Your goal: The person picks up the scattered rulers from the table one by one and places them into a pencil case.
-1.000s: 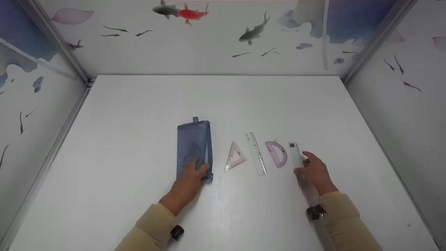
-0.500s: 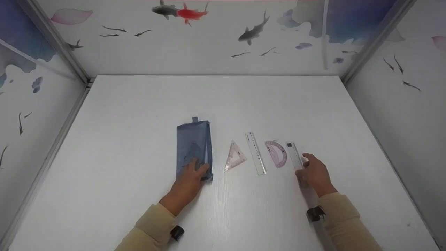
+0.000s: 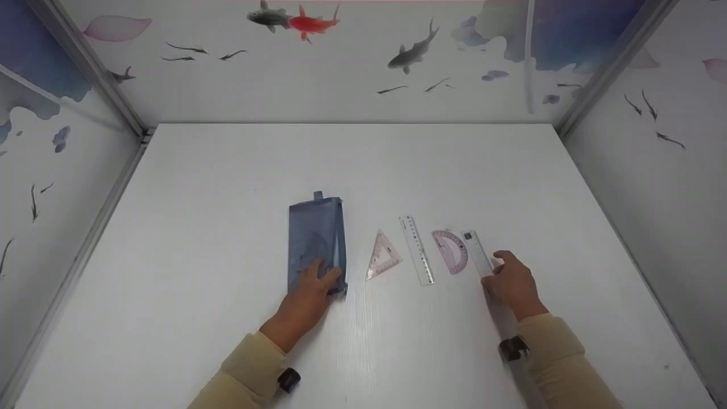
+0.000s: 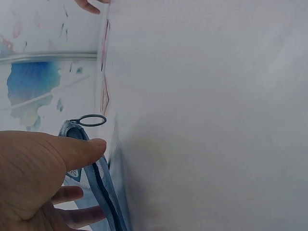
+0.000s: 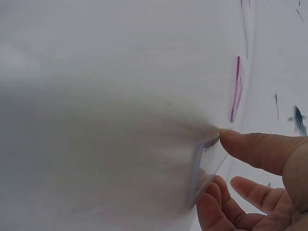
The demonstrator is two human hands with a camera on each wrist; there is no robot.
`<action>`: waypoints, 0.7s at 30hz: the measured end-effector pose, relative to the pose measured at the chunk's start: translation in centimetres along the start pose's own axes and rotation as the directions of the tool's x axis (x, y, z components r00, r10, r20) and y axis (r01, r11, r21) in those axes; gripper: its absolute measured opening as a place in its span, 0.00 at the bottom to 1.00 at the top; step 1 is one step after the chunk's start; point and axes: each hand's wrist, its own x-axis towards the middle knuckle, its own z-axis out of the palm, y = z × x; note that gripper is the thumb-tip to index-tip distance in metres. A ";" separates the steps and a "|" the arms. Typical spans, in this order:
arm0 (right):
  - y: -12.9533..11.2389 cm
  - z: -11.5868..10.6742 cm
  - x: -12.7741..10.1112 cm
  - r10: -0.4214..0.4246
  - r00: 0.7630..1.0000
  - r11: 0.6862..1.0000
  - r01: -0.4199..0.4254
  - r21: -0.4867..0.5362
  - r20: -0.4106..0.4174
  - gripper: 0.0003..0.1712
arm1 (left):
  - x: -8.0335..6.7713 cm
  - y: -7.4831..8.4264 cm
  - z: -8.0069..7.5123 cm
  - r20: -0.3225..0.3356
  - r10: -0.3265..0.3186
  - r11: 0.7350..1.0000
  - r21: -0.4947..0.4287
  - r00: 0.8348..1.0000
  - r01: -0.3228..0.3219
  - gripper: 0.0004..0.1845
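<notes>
Ruler (image 3: 476, 253), clear and short, lies right of centre on the counter (image 3: 227, 170); I see my right grip (image 3: 513, 285) pinching its near end. My left grip (image 3: 309, 289) rests flat, fingers straight, on the blue pouch (image 3: 316, 236).

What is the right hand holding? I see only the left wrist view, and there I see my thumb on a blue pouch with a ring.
Observer: The right hand pinches the near end of a clear ruler, the rightmost thing in a row on the white table.
Operator: Which things lie between that ruler and the pouch?
Observer: From the pencil pouch rightward: a small set square, a second clear ruler, then a pink protractor.
Operator: Does the held ruler touch the protractor?
Observer: In the head view its far end lies right against the protractor's edge; I cannot tell whether they touch.
</notes>
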 end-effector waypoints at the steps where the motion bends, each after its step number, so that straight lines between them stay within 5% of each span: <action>1: 0.1 0.0 0.0 0.000 1.000 1.000 0.000 0.004 0.003 0.39 | 0.0 0.0 0.0 -0.001 0.000 1.000 0.001 1.000 0.000 0.27; 21: 0.7 -0.2 0.6 -0.012 0.999 0.998 0.010 0.064 0.033 0.33 | -0.2 0.0 -0.1 -0.003 0.011 1.000 0.021 1.000 -0.011 0.27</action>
